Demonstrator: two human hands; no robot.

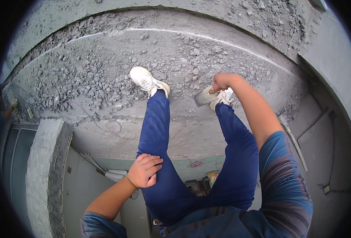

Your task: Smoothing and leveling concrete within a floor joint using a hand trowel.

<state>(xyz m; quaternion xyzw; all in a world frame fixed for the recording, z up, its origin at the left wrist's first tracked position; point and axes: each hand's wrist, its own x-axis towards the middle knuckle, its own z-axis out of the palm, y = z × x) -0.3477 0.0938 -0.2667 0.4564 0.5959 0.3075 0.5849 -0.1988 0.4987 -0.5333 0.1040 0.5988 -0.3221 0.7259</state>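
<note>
We see a flat-bladed tool [203,98] with a grey, roughly rectangular blade at two o'clock from the middle of the view. The person's right hand [222,81] grips its short handle, the fingers curled round it and drawn together. The blade points toward the middle, low over the grey ground and just beside the right shoe [225,96]; we cannot tell whether it touches the ground. The left hand [145,170], at seven o'clock, rests on the blue trousers [154,123] near the left knee, its fingers slightly bent and close together. The left shoe [143,79] stands among rubble at eleven.

Between the legs, toward five, we make out a pale crumpled bag [212,177] beside some brown box-like pieces [199,187]; their contents are hidden from us. A white bundle [116,175] lies past the left wrist, near half past seven.

The surface under the shoes is rough and dusty, with broken rubble [96,75] spread thickly toward ten and more heaped toward one, beyond a raised edge. A thin looped cord [113,127] lies at nine.

Farther out, we find a rough grey pillar [48,174] at eight with a framed panel [18,154] just outside it, and a pale pipe [296,146] between three and four.
</note>
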